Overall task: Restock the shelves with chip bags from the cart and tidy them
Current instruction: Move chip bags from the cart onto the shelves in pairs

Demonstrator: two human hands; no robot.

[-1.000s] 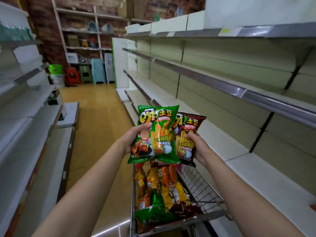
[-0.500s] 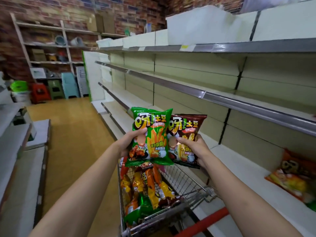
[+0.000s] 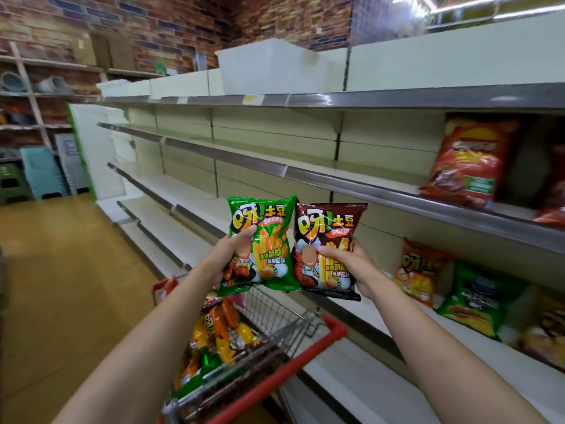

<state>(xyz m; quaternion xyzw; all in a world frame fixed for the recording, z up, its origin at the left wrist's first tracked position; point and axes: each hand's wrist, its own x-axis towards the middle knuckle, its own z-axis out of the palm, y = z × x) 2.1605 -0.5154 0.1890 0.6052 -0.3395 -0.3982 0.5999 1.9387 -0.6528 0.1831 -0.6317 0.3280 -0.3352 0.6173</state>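
Both bags were swung toward the stocked shelf (image 3: 382,319): green bag (image 3: 260,246) pinched by left hand (image 3: 227,258), brown bag (image 3: 328,249) by right hand (image 3: 356,267); placement looked imminent.

The green chip bag (image 3: 269,240) carried yellow-and-white lettering and pictures of golden fries, and the dark brown chip bag (image 3: 328,240) beside it bore the same lettering style on its chocolate-coloured front. The cart (image 3: 275,374) was silver wire with a red handle, filled with orange, yellow and green packets. On the cream shelves (image 3: 305,166), edged in grey metal, stood a red bag (image 3: 467,160), an orange bag (image 3: 419,270) and another green one (image 3: 477,298), against a red-brown brick wall (image 3: 171,26).
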